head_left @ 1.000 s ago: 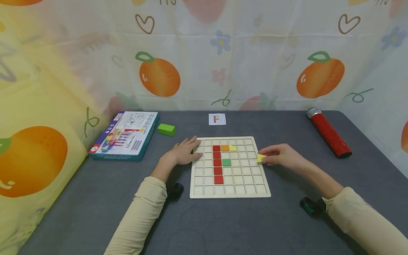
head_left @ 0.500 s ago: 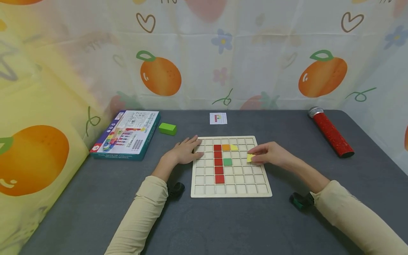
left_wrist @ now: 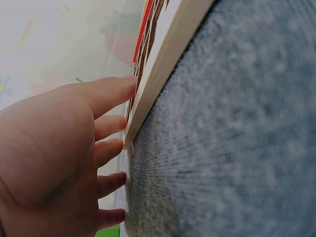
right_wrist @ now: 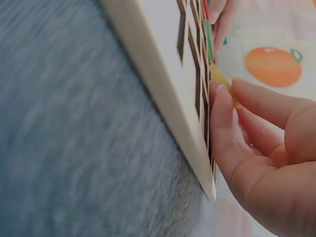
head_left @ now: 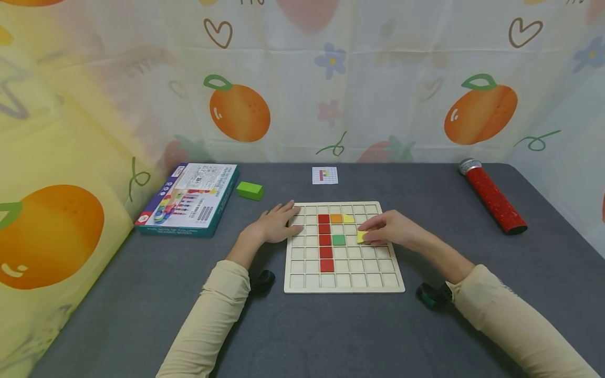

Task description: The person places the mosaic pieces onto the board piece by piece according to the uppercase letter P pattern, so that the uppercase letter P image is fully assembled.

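My head camera looks forward and down from well back, taking in the whole table [head_left: 142,294], the board [head_left: 343,247] and the curtain beyond. The camera on my left wrist sits low on the table, very near, facing along the board's left edge [left_wrist: 163,74]. My right wrist camera, just as close, faces the board's right edge [right_wrist: 163,89]. All three share the board.

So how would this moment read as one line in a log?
right hand: pinches yellow tile over grid board | left hand: flat, steadying board's left edge | board: red, orange, green, yellow tiles placed
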{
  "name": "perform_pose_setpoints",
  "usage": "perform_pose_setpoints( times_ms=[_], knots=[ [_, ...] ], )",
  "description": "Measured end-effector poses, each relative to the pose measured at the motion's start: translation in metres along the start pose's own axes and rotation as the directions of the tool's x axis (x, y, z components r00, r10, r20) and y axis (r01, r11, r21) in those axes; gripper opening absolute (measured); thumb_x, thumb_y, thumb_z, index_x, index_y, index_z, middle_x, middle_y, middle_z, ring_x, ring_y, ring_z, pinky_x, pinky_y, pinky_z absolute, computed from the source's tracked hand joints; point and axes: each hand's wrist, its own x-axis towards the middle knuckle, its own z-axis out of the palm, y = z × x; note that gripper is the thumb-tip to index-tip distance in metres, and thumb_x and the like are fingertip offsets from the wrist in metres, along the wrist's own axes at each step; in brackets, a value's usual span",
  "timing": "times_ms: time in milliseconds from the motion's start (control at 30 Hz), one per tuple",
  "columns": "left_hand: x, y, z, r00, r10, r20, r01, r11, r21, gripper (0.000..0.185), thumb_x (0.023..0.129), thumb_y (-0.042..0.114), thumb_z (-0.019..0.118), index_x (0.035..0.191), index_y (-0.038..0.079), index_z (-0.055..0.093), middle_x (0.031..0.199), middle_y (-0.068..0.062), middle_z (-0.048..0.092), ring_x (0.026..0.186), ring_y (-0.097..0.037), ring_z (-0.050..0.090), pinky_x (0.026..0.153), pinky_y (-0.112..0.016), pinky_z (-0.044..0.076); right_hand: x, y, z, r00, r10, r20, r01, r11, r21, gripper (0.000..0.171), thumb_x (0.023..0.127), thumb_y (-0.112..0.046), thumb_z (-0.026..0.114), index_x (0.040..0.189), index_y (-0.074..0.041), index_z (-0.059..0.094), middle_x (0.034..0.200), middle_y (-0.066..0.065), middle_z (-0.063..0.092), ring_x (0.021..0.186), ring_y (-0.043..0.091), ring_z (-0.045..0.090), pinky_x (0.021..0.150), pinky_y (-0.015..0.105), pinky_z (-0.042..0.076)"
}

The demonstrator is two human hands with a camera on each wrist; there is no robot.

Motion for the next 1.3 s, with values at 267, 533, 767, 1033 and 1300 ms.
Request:
perform_pose_setpoints(
  times_ms=[267,533,767,1033,1300],
  knots=[
    [0.0,0.001,-0.001,1.0,-0.001,0.001,0.001,1.0,-0.005,0.066,0.099,0.044,0.045,0.153,0.012,0.023,0.158,-0.01,0.01,0.143,-0.035,0.007,0.11,-0.057,0.01,0.001,-0.006,0.007,1.0,0.024,-0.004,-0.024,0.999,0.028,0.033,0.089,-0.007,0.068,0.118,0.009,0.063,0.102,0.015,0.069,0.085,0.019,0.068,0.077,0.033,0.054],
    [-0.001,0.0,-0.001,1.0,0.004,0.009,-0.004,1.0,-0.003,0.067,0.099,0.044,0.045,0.153,0.013,0.022,0.159,-0.009,0.008,0.143,-0.035,0.006,0.11,-0.057,0.01,0.004,-0.005,0.01,0.999,0.032,-0.014,-0.031,0.998,0.057,0.03,0.089,-0.006,0.068,0.116,0.007,0.065,0.101,0.013,0.069,0.086,0.019,0.068,0.077,0.033,0.055],
    [0.0,-0.002,0.0,1.0,-0.003,0.015,0.003,1.0,-0.005,0.066,0.1,0.044,0.044,0.153,0.013,0.022,0.159,-0.009,0.008,0.143,-0.035,0.006,0.11,-0.058,0.01,0.008,-0.004,0.012,0.999,0.037,-0.026,-0.037,0.999,0.021,0.03,0.089,-0.01,0.069,0.115,0.004,0.067,0.096,0.011,0.07,0.081,0.019,0.067,0.074,0.032,0.055],
    [-0.001,-0.001,-0.001,1.0,-0.002,0.014,0.003,1.0,-0.012,0.066,0.1,0.044,0.045,0.154,0.013,0.021,0.159,-0.009,0.007,0.143,-0.035,0.005,0.11,-0.057,0.009,0.006,-0.006,0.015,0.997,0.042,-0.062,-0.044,0.999,-0.025,0.028,0.088,-0.012,0.07,0.112,0.003,0.068,0.092,0.01,0.071,0.076,0.018,0.066,0.07,0.031,0.055],
    [0.001,-0.001,-0.001,1.0,0.009,0.016,-0.009,1.0,-0.013,0.066,0.1,0.044,0.044,0.154,0.013,0.021,0.159,-0.009,0.007,0.143,-0.035,0.005,0.11,-0.058,0.009,0.005,-0.006,0.017,0.993,0.031,-0.111,-0.041,0.995,-0.091,0.025,0.089,-0.014,0.069,0.109,0.0,0.07,0.087,0.007,0.07,0.073,0.018,0.064,0.068,0.03,0.054]
  ],
)
